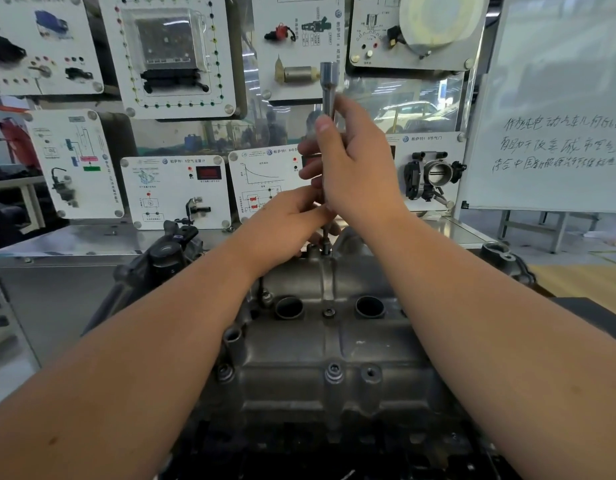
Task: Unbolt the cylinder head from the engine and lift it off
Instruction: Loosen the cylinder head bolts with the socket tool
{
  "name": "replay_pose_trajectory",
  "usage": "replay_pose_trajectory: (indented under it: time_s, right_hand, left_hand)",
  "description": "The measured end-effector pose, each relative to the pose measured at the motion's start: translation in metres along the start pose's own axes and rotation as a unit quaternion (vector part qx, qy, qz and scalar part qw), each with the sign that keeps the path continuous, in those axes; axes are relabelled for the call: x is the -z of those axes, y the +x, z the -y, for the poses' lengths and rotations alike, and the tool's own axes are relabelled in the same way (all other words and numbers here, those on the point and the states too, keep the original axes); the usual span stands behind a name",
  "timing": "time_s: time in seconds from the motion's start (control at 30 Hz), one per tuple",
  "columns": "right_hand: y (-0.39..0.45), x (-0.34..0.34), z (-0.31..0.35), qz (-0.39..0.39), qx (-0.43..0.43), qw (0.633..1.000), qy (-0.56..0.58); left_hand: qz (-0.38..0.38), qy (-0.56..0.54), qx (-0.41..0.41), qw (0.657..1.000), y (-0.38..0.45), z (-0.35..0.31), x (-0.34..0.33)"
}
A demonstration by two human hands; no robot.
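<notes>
Our right hand (355,168) gripped a long silver socket wrench (329,88) upright, our left hand (289,220) pinched its lower shaft — bit seated on a far-edge bolt (325,245), grey cast-metal cylinder head (334,344) lay below — bolted on.

Cylinder head (334,341): dull grey cast metal, rough. Socket wrench (328,88): shiny smooth steel. Whiteboard (556,98): glossy.
</notes>
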State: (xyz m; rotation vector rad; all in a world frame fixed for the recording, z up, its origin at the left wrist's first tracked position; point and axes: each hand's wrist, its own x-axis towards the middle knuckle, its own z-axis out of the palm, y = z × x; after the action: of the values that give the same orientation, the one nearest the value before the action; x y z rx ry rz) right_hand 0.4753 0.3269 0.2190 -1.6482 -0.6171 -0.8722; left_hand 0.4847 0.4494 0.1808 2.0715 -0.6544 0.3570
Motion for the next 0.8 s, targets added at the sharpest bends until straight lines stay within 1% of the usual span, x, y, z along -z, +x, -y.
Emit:
replay_pose_trajectory:
  time_s: [0.1,0.23,0.3,0.37,0.5,0.67,0.8]
  right_hand:
    - [-0.0004,0.0011,-0.0008,-0.004,0.000,1.000,0.022]
    - [0.0002,0.0002,-0.0028,-0.030,0.037,0.998,-0.051]
    - [0.0017,-0.0002,-0.0044,-0.032,0.033,0.998,-0.053]
    - [0.0026,-0.0002,-0.0055,-0.021,0.012,0.999,-0.031]
    - [0.0022,0.0004,-0.0055,-0.012,-0.012,1.000,-0.001]
    - [0.0012,0.0006,-0.0040,-0.044,0.025,0.997,-0.061]
    - [0.0043,0.0022,-0.0053,-0.041,0.012,0.997,-0.071]
  left_hand:
    - [0.001,-0.004,-0.006,1.000,0.0004,0.0001,0.0008]
    - [-0.023,-0.014,-0.007,1.000,0.0031,0.0035,0.0006]
    - [-0.021,-0.016,-0.003,1.000,0.0040,0.0036,0.0001]
    - [-0.008,-0.011,0.005,1.000,0.0041,0.0039,0.0002]
    - [-0.002,-0.014,-0.015,1.000,0.0058,0.0043,0.0014]
    - [-0.012,0.007,-0.011,1.000,0.0066,0.0046,0.0014]
    - [0.003,-0.002,0.008,1.000,0.0056,0.0052,-0.0006]
